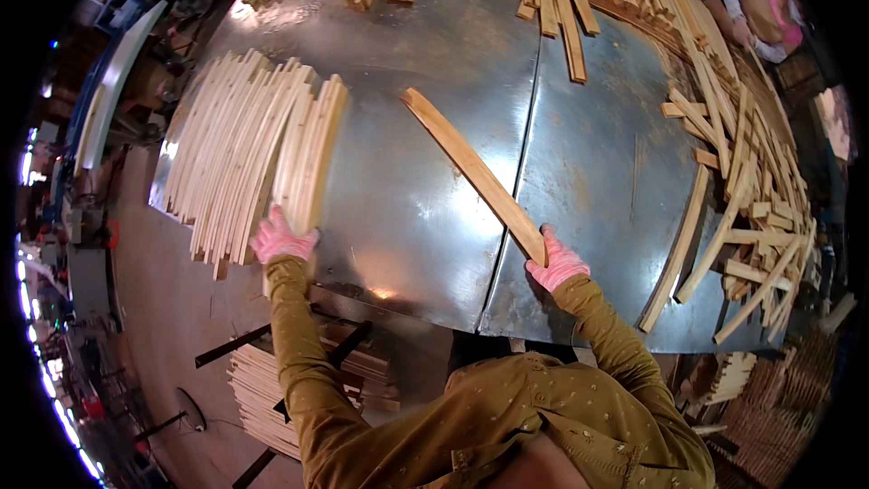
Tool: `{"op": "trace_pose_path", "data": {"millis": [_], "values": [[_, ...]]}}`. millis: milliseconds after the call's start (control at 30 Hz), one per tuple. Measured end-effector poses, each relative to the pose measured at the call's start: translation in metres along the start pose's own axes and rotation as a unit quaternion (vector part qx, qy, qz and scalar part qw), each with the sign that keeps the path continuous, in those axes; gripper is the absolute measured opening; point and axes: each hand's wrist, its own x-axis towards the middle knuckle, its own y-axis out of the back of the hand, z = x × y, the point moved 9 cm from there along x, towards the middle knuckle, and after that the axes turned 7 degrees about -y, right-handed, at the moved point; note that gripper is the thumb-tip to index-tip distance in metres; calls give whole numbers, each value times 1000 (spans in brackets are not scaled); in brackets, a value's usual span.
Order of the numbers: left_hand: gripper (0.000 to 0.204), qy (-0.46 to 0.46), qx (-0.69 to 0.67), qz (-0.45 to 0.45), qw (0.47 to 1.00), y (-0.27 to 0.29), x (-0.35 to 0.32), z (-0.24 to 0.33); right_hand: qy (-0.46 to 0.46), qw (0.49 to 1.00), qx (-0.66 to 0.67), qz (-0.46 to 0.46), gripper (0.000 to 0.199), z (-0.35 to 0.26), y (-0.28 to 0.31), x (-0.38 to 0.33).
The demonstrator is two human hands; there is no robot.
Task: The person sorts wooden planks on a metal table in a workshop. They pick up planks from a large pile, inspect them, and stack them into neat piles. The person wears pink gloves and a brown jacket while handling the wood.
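My right hand [559, 260], in a pink and white glove, grips the near end of a long wooden slat [475, 172]. The slat slants away to the far left over the metal tabletop [398, 217]. My left hand [282, 237], gloved alike, rests at the near end of a row of pale wooden slats [237, 140] laid side by side on the left of the table. Its fingers are bent over the slat ends; whether they grip one is hidden.
Loose slats [557, 0] lie in heaps at the far edge. A tangled pile of slats and short offcuts [756, 217] covers the right side. Another person [765, 14] in pink stands at the far right. Below the table's left front, more slats [262, 389] are stacked on a black frame.
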Motion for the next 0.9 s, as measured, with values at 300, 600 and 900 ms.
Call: {"op": "trace_pose_path", "data": {"millis": [300,600,900], "values": [[81,115,-11,111,987,-5,13,-32,70,951,301,0,79,40,-60,-39],[54,-163,-899,-237,331,-5,-246,355,102,947,277,125,77,156,-11,-159],[63,-341,-753,-552,110,68,-568,636,21,793,605,71,44,409,-2,-306]]}}
